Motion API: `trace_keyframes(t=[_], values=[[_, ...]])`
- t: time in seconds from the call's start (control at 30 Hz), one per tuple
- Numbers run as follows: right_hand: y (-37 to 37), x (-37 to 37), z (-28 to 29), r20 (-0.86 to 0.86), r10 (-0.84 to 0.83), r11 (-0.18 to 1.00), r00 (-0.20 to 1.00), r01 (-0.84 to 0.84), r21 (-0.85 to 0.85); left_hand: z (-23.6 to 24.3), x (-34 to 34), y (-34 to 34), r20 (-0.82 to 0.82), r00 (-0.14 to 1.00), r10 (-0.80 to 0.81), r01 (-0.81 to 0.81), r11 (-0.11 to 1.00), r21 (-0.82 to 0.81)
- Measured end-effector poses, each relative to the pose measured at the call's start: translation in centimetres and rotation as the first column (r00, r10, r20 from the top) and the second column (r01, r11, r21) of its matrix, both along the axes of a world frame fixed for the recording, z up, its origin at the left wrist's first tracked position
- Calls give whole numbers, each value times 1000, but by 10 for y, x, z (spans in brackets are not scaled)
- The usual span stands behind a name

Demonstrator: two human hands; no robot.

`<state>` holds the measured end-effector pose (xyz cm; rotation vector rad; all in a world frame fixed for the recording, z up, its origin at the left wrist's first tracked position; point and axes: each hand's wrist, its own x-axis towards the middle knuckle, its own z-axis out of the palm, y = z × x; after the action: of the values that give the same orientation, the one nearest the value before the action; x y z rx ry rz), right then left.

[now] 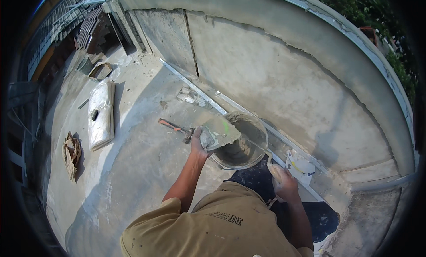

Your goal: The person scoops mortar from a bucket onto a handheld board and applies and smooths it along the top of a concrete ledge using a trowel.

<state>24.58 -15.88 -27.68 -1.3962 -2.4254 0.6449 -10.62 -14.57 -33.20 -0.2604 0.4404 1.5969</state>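
Observation:
My left hand (199, 144) grips a flat plastering board (222, 130) smeared with grey mortar, held over the left part of a round bucket (235, 159) of wet grey mortar. My right hand (284, 181) is closed on a trowel handle (272, 167) at the bucket's right; the trowel's far end reaches toward the bucket and is hard to make out. A tool with orange handles (171, 126) lies left of the board. A mud-spattered white container (301, 166) stands just right of my right hand.
Long metal straightedges (191, 84) lie along a plastered wall (275, 66) at the back and right. On the concrete floor (128, 177) to the left are a folded plastic sheet (101, 115), crumpled brown paper (71, 157), an open box (100, 72) and a bucket (84, 66).

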Motion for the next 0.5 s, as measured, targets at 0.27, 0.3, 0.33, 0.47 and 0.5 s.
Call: trace_keyframes(t=[0.27,0.3,0.33,0.47,0.5], values=[[33,-20,-6,-61,73,978,995,-84,-190,-4,7,9,-434,801,-412,349,911,-222],[52,-32,-15,-69,29,979,997,-42,-200,-2,12,-1,-393,795,-463,381,884,-271],[71,-48,-7,57,0,980,998,11,-201,5,8,-10,-358,830,-427,355,901,-251],[133,-94,-30,384,89,980,919,-11,-201,5,-18,-21,-496,817,-293,148,939,-311],[137,-105,-42,406,103,975,908,-11,-223,10,-19,-23,-551,781,-295,115,934,-338]])
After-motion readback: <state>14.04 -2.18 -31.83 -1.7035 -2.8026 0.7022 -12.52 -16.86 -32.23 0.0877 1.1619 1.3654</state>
